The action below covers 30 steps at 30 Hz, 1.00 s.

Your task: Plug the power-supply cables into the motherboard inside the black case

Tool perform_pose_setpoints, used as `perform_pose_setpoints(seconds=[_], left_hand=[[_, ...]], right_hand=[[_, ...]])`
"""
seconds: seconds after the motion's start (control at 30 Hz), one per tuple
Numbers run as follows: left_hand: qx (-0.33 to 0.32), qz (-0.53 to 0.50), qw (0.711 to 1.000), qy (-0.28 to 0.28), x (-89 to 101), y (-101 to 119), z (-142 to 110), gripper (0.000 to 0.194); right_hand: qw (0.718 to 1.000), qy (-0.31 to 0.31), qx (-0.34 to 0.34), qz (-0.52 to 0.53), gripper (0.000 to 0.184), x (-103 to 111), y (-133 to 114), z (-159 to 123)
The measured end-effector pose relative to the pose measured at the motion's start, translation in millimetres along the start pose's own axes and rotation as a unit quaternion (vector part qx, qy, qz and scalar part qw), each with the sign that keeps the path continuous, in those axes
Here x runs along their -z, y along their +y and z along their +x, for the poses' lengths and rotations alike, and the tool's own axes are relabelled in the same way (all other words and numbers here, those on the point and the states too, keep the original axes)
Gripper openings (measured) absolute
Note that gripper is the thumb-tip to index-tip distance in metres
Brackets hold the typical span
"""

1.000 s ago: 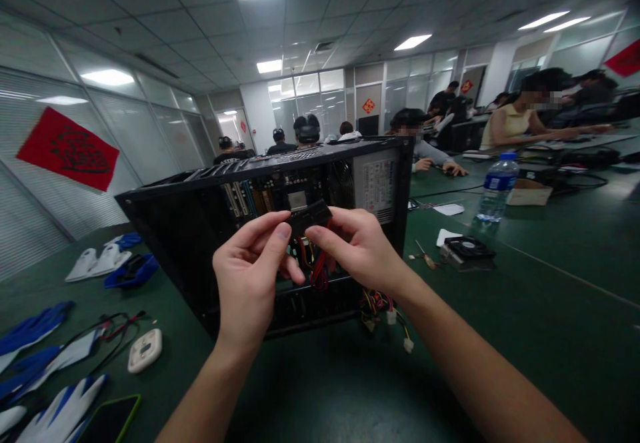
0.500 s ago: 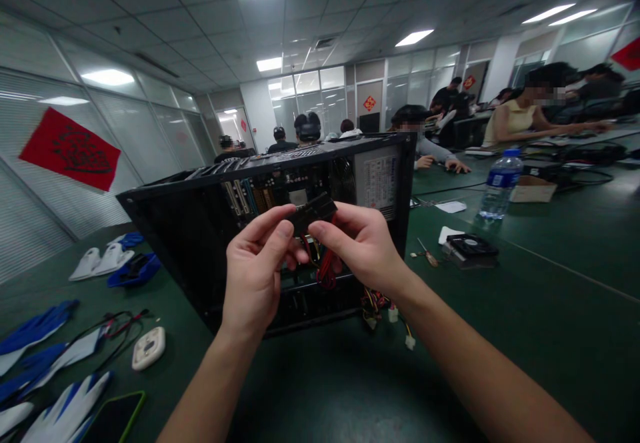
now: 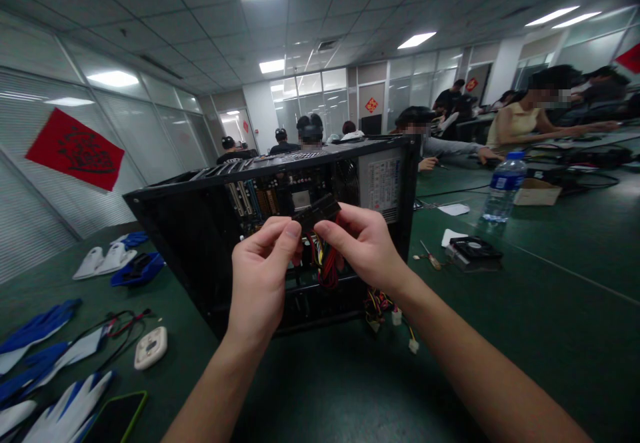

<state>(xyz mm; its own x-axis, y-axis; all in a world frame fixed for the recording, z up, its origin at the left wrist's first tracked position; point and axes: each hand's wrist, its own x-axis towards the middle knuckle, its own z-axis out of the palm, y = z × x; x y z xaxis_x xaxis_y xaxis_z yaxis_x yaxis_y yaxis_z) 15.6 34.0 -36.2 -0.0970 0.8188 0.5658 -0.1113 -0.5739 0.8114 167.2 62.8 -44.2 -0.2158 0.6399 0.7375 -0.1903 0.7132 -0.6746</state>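
Both my hands pinch a long black power connector (image 3: 317, 213) in front of an open computer case (image 3: 175, 229). My left hand (image 3: 265, 263) grips its left end between thumb and fingers. On its right end, my right hand (image 3: 363, 239) is closed in the same way. Red, yellow and black wires (image 3: 327, 266) hang in a bundle below the connector. Behind it, inside the case, the motherboard (image 3: 302, 199) and the labelled power supply (image 3: 379, 186) show. My hands hide part of the case's inside.
Loose cables with white plugs (image 3: 397, 317) lie at the case's lower right. A fan with heatsink (image 3: 474, 251), a screwdriver (image 3: 431, 256) and a water bottle (image 3: 505, 188) are to the right. Gloves (image 3: 70, 409), a phone (image 3: 115, 417) and a white device (image 3: 151, 348) lie left. People sit beyond.
My left fingers have closed in nearer the connector's left end, and more of the wire bundle shows. The whole view has shifted slightly. A person across the table has stretched an arm to the right.
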Motion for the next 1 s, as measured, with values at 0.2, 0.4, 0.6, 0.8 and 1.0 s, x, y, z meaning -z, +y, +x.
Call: perform_pose_setpoints(seconds=[0.2,0.4,0.6,0.8,1.0], left_hand=[[0.002,-0.015,1.0,-0.021,-2.7,1,-3,0.024],[0.003,-0.035,0.999,-0.038,-4.2,0,-6,0.02],[0.024,-0.077,0.995,-0.066,-2.4,-3,-5,0.023],[0.052,-0.104,0.991,-0.068,-4.8,-1,-6,0.026],[0.071,-0.107,0.99,-0.064,-3.5,-1,-7,0.026]], right_hand=[[1.0,0.012,-0.005,0.009,0.032,0,0,-1],[0.999,0.018,0.006,0.028,0.026,0,-2,-1],[0.999,0.016,-0.006,0.048,0.026,-2,-8,-2],[0.997,0.022,-0.022,0.076,0.031,-8,-9,-3],[0.997,0.015,-0.024,0.069,0.028,-8,-3,-3]])
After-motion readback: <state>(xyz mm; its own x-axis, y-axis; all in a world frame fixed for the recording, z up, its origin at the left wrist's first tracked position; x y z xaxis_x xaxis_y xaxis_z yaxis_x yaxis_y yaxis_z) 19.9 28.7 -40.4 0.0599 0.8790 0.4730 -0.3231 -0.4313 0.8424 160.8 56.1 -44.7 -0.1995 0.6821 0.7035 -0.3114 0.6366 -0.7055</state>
